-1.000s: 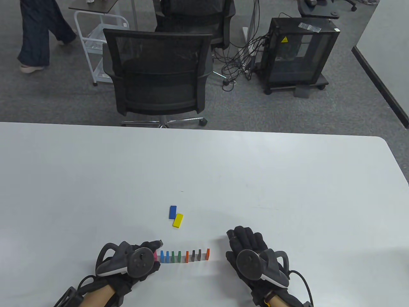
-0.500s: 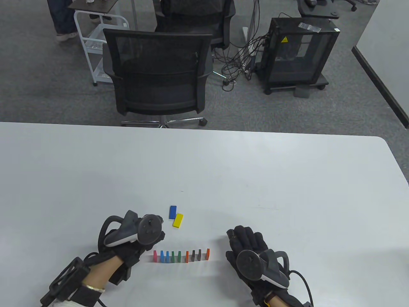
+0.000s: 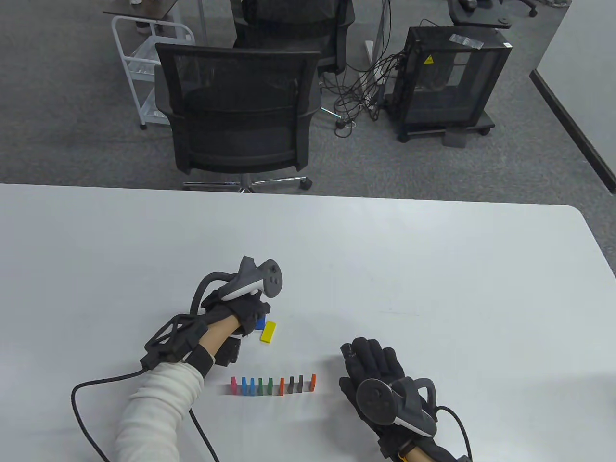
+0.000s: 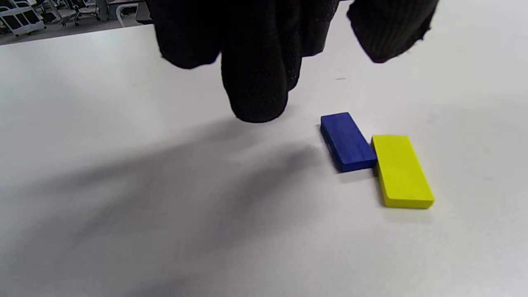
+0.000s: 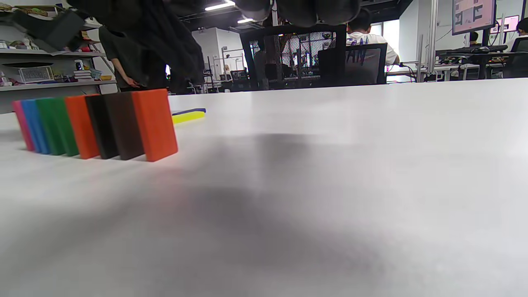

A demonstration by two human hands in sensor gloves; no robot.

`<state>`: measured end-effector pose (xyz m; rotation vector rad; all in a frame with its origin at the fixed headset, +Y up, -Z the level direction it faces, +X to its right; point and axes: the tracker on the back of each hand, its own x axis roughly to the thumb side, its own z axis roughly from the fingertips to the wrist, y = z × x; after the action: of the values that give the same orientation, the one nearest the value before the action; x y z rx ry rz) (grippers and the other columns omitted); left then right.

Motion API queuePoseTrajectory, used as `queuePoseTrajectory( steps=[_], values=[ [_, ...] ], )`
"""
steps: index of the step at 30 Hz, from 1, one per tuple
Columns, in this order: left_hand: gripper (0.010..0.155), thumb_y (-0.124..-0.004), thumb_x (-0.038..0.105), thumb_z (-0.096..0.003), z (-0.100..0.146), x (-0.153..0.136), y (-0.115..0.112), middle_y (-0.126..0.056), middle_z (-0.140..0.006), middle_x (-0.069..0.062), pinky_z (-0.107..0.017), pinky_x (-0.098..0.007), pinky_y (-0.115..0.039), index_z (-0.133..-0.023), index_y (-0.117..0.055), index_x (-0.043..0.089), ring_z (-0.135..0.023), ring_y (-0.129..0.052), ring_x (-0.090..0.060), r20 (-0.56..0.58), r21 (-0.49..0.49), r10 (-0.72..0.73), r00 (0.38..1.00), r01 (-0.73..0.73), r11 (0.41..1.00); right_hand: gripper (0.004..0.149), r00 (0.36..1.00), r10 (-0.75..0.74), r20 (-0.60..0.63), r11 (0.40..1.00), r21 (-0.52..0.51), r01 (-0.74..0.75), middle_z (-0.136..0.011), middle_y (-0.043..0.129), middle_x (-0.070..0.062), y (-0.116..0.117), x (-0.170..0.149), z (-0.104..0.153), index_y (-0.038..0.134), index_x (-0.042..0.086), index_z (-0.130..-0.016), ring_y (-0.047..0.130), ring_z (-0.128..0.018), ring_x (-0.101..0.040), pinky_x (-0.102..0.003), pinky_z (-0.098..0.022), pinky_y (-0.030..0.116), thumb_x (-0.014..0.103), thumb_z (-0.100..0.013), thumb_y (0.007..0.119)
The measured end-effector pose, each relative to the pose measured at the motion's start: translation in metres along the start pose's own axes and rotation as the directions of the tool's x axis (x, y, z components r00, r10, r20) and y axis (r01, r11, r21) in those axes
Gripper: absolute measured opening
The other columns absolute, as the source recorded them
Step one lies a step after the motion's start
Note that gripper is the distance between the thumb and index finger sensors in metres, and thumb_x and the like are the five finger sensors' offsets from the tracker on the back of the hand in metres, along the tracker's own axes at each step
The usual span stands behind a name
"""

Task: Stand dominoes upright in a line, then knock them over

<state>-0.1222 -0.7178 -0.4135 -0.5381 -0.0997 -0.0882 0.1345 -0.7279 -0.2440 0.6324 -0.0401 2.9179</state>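
Note:
Several coloured dominoes stand upright in a row near the table's front edge, from a pink one on the left to an orange one on the right. Farther back, a blue domino and a yellow domino lie flat, touching. My left hand hovers over the blue one, fingers hanging down just left of it and holding nothing. Resting flat on the table right of the row, my right hand has its fingers straight.
The white table stretches far back and to both sides. A black office chair stands behind its far edge. A cable trails from my left sleeve across the front left of the table.
My left hand left the pink end of the row and moved back and right to above the flat blue domino. The right hand and the row stayed still.

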Motion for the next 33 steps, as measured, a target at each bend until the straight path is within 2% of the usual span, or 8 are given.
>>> queuePoseTrajectory(
  steps=[5,11,23,33],
  values=[
    [0.061,-0.072,0.05,-0.0661,-0.022,0.009,-0.01,-0.091,-0.099,-0.016,-0.064,-0.04,-0.08,-0.11,-0.068,0.008,-0.072,-0.105,-0.021,-0.037,-0.083,-0.047,0.998,0.044,0.996,0.066,1.0,0.0,0.006,1.0,-0.003,0.0,-0.118,0.046,-0.019,0.0,0.0,0.0,0.053,0.011,-0.114,0.05,-0.108,-0.043,-0.055,-0.079,0.037,0.045,-0.058,0.054],
    [0.059,-0.073,0.051,-0.0655,-0.034,0.013,-0.012,-0.093,-0.095,-0.014,-0.063,-0.038,-0.082,-0.107,-0.071,0.009,-0.068,-0.106,-0.019,-0.067,-0.111,-0.073,0.995,0.065,0.992,0.066,1.0,-0.001,0.006,1.0,-0.002,0.001,-0.118,0.046,-0.019,0.0,0.0,0.001,0.053,0.011,-0.114,0.05,-0.108,-0.043,-0.055,-0.079,0.037,0.045,-0.058,0.054],
    [0.06,-0.074,0.05,-0.0652,-0.038,0.022,-0.016,-0.091,-0.093,-0.014,-0.065,-0.038,-0.08,-0.107,-0.069,0.007,-0.069,-0.105,-0.017,-0.071,-0.126,-0.171,0.983,0.161,0.979,0.066,1.0,0.003,0.008,1.0,0.005,-0.003,-0.118,0.046,-0.02,0.0,0.001,0.001,0.054,0.011,-0.114,0.051,-0.108,-0.043,-0.055,-0.079,0.037,0.044,-0.058,0.054],
    [0.056,-0.075,0.042,-0.0662,-0.034,0.022,-0.022,-0.089,-0.09,-0.014,-0.065,-0.037,-0.08,-0.108,-0.062,0.006,-0.064,-0.104,-0.014,-0.049,-0.117,-0.197,0.979,0.19,0.975,0.066,1.0,0.003,0.008,1.0,0.001,-0.003,-0.118,0.047,-0.02,-0.001,0.002,0.001,0.054,0.011,-0.114,0.051,-0.107,-0.043,-0.055,-0.079,0.038,0.045,-0.058,0.055]
  ],
)
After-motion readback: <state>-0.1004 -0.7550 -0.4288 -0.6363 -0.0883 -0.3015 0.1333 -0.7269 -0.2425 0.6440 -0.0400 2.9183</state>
